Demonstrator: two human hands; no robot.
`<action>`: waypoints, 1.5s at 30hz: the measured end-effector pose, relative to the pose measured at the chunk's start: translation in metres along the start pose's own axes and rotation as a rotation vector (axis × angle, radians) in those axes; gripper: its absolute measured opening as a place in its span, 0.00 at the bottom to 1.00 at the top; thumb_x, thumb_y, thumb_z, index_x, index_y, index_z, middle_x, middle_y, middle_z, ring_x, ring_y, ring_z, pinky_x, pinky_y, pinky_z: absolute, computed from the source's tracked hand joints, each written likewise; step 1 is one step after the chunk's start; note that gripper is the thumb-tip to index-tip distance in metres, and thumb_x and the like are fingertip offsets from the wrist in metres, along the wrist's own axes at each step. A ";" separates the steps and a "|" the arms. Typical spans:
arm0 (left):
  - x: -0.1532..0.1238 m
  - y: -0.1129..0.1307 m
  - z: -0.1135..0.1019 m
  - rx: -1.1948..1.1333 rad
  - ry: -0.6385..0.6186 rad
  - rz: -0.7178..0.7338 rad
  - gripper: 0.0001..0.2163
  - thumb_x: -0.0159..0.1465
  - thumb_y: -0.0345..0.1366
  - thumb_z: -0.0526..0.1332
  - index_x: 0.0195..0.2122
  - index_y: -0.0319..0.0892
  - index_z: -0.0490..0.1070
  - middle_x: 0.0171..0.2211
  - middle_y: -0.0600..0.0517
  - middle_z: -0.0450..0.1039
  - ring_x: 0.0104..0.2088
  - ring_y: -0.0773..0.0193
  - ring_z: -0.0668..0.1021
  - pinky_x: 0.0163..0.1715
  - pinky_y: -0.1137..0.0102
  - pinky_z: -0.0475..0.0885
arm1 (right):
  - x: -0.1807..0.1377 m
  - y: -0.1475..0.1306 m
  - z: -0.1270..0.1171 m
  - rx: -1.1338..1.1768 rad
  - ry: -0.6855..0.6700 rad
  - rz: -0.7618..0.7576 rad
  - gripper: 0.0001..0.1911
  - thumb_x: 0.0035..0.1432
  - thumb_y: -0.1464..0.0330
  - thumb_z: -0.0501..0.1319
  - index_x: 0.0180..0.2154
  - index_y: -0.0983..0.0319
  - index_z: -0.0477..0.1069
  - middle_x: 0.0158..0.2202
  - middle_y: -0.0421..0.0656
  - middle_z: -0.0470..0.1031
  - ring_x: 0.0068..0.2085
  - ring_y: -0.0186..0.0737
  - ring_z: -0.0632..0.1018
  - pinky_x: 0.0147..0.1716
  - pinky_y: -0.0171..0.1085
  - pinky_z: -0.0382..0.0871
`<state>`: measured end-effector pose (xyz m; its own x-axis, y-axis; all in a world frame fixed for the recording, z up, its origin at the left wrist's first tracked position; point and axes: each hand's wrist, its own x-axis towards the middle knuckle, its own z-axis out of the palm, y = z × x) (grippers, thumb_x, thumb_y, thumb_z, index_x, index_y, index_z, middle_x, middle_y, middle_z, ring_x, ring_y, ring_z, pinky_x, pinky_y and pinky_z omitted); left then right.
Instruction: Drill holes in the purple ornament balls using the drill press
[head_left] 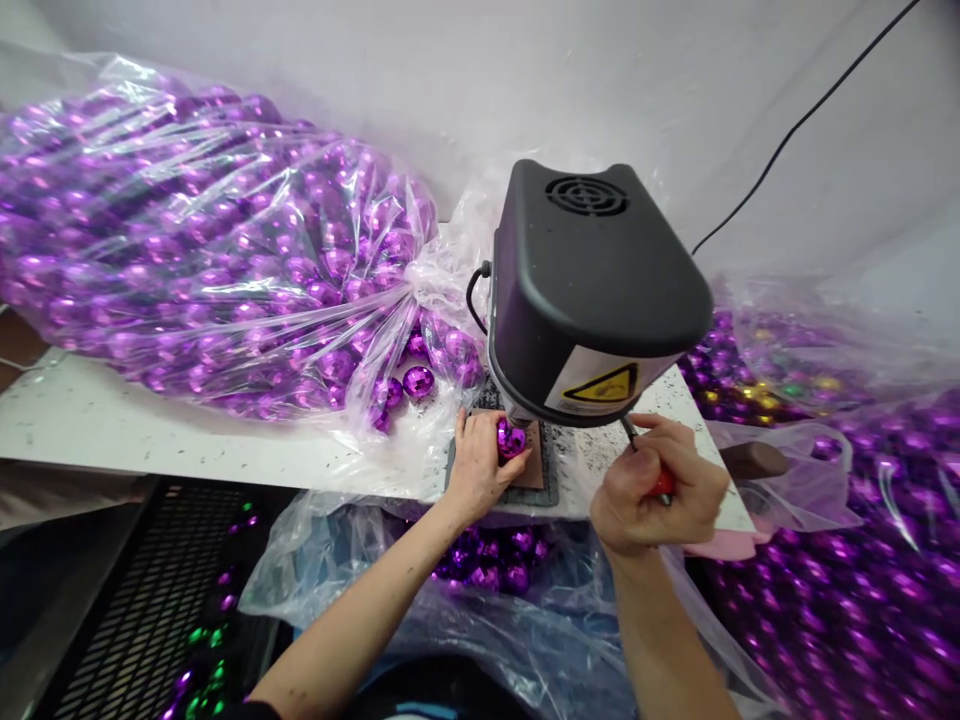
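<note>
My left hand (pixel 478 462) grips a shiny purple ball (pixel 511 439) and holds it on the small base plate (pixel 541 488) under the head of a black bench machine (pixel 592 290). My right hand (pixel 656 492) is closed round the machine's red-handled lever (pixel 661 484), to the right of the ball. The machine's head hides the point where it meets the ball.
A big clear bag full of purple balls (pixel 202 250) lies on the white table (pixel 97 425) to the left, its mouth by the machine. More bagged balls (pixel 847 580) fill the right side, and another bag (pixel 491 565) sits below the table edge. A black cable (pixel 795 125) runs up the wall.
</note>
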<state>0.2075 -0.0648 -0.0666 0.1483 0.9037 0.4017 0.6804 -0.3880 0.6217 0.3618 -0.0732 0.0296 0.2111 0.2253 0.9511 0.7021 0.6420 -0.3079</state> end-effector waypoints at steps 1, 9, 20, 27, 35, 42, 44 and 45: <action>0.000 0.000 0.000 -0.006 0.001 0.001 0.20 0.62 0.37 0.68 0.53 0.43 0.64 0.44 0.48 0.74 0.48 0.54 0.76 0.64 0.50 0.60 | -0.002 0.001 0.001 0.002 0.004 0.009 0.04 0.58 0.75 0.57 0.34 0.61 0.66 0.24 0.34 0.59 0.27 0.30 0.66 0.37 0.44 0.77; 0.001 -0.001 0.000 0.006 0.001 0.003 0.19 0.63 0.38 0.68 0.52 0.43 0.64 0.46 0.47 0.73 0.50 0.52 0.75 0.63 0.50 0.61 | -0.017 0.005 0.006 0.031 0.022 0.041 0.04 0.58 0.74 0.56 0.32 0.60 0.65 0.23 0.35 0.59 0.27 0.32 0.64 0.39 0.47 0.75; -0.002 -0.009 0.008 0.005 0.007 0.020 0.20 0.62 0.38 0.69 0.51 0.43 0.64 0.45 0.48 0.73 0.49 0.53 0.76 0.66 0.46 0.56 | 0.006 -0.001 -0.001 -0.058 -0.004 0.108 0.03 0.63 0.68 0.56 0.36 0.60 0.68 0.28 0.38 0.68 0.29 0.33 0.71 0.36 0.40 0.71; -0.015 -0.001 -0.011 -0.073 0.051 0.009 0.19 0.64 0.40 0.67 0.52 0.43 0.64 0.44 0.47 0.74 0.48 0.53 0.76 0.61 0.47 0.64 | 0.117 0.003 0.029 -0.231 -0.275 0.482 0.17 0.60 0.55 0.57 0.26 0.59 0.62 0.21 0.35 0.59 0.25 0.30 0.60 0.29 0.36 0.53; -0.109 0.002 -0.073 -0.323 -0.207 -0.052 0.23 0.65 0.43 0.67 0.59 0.48 0.65 0.53 0.45 0.73 0.54 0.55 0.76 0.56 0.59 0.73 | 0.119 0.007 0.037 -0.161 -0.270 0.572 0.13 0.57 0.63 0.58 0.23 0.60 0.59 0.19 0.33 0.53 0.25 0.28 0.56 0.29 0.36 0.51; -0.134 -0.021 -0.078 -0.187 -0.494 -0.138 0.21 0.70 0.43 0.59 0.64 0.53 0.66 0.60 0.47 0.69 0.55 0.54 0.79 0.55 0.60 0.75 | 0.121 0.010 0.038 -0.180 -0.260 0.580 0.15 0.57 0.68 0.60 0.22 0.57 0.56 0.20 0.35 0.50 0.24 0.32 0.55 0.29 0.38 0.52; -0.141 -0.027 -0.075 -0.038 -0.592 -0.164 0.27 0.67 0.44 0.63 0.67 0.51 0.62 0.63 0.43 0.68 0.53 0.49 0.80 0.52 0.56 0.77 | 0.120 0.011 0.037 -0.170 -0.277 0.588 0.15 0.58 0.67 0.60 0.22 0.56 0.57 0.20 0.36 0.51 0.25 0.34 0.56 0.29 0.39 0.52; -0.142 -0.029 -0.075 0.012 -0.618 -0.162 0.31 0.65 0.44 0.66 0.68 0.48 0.61 0.63 0.41 0.67 0.53 0.46 0.80 0.51 0.55 0.77 | 0.120 0.012 0.036 -0.156 -0.285 0.587 0.16 0.58 0.67 0.60 0.22 0.56 0.57 0.20 0.36 0.52 0.25 0.34 0.56 0.29 0.39 0.52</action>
<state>0.1129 -0.1955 -0.0910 0.4270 0.8898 -0.1608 0.7365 -0.2391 0.6327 0.3708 -0.0124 0.1390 0.4153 0.7034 0.5768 0.6203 0.2448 -0.7452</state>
